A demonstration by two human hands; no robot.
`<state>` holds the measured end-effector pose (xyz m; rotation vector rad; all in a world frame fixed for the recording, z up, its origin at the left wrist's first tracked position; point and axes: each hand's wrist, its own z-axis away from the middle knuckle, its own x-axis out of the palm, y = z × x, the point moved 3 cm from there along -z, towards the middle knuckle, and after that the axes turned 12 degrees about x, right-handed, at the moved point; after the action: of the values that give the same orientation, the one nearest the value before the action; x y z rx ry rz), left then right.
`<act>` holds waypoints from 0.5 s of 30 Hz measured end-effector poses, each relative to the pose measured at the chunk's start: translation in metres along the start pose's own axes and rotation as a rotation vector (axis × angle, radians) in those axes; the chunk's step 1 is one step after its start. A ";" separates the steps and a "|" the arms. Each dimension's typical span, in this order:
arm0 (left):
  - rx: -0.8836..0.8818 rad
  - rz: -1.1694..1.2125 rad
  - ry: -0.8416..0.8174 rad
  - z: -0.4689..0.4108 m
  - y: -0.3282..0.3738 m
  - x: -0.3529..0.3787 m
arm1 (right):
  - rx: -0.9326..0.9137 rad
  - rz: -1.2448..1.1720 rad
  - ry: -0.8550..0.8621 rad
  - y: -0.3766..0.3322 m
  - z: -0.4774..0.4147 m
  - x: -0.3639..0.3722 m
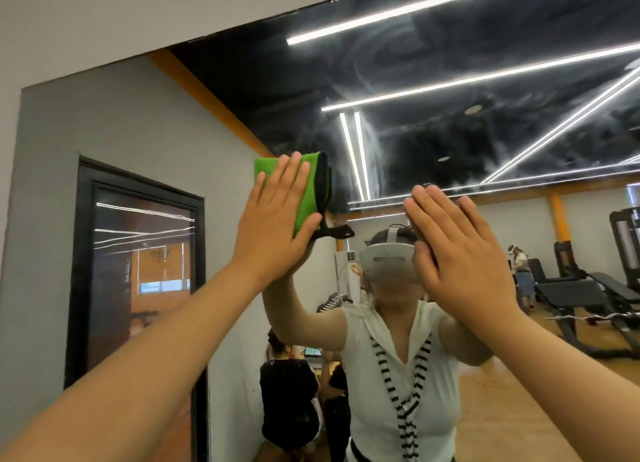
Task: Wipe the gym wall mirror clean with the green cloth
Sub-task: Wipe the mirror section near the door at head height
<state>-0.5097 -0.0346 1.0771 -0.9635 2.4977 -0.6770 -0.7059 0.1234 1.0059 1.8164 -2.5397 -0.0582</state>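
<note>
Currently I'm pressing left grip (277, 216) flat, fingers straight, pinning green cloth (310, 195) against mirror (450, 132) high up for even wiping pressure; right grip (460, 250), flat and empty, is bracing beside it, likely for balance.

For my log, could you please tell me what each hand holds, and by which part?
The left hand presses the folded green black-edged cloth by its face against the wall mirror; the right hand holds nothing.

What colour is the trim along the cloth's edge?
Black edging on the green cloth, pressed by the left hand; head view.
</note>
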 end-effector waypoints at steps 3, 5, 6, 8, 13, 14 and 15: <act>0.285 -0.026 -0.024 0.031 0.028 0.009 | 0.007 0.009 -0.013 -0.001 0.000 -0.002; 0.457 -0.049 -0.043 0.052 0.029 0.010 | 0.017 0.027 -0.038 -0.002 0.000 -0.004; 0.521 -0.058 -0.046 0.060 0.025 0.011 | 0.022 0.033 -0.049 -0.002 -0.001 -0.005; 0.596 -0.062 -0.048 0.070 0.011 0.010 | 0.036 0.034 -0.056 -0.004 -0.001 -0.008; 0.561 -0.081 -0.032 0.066 -0.025 0.012 | 0.436 -0.148 -0.009 -0.047 -0.011 -0.006; 0.488 -0.099 -0.009 0.062 -0.029 0.012 | 0.536 -0.202 0.005 -0.062 -0.016 -0.005; 0.405 -0.102 0.018 0.057 -0.032 0.012 | 0.586 -0.251 0.017 -0.079 -0.021 -0.004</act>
<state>-0.4728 -0.0811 1.0466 -0.9339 2.2104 -1.1719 -0.6290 0.1007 1.0238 2.2898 -2.4651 0.7693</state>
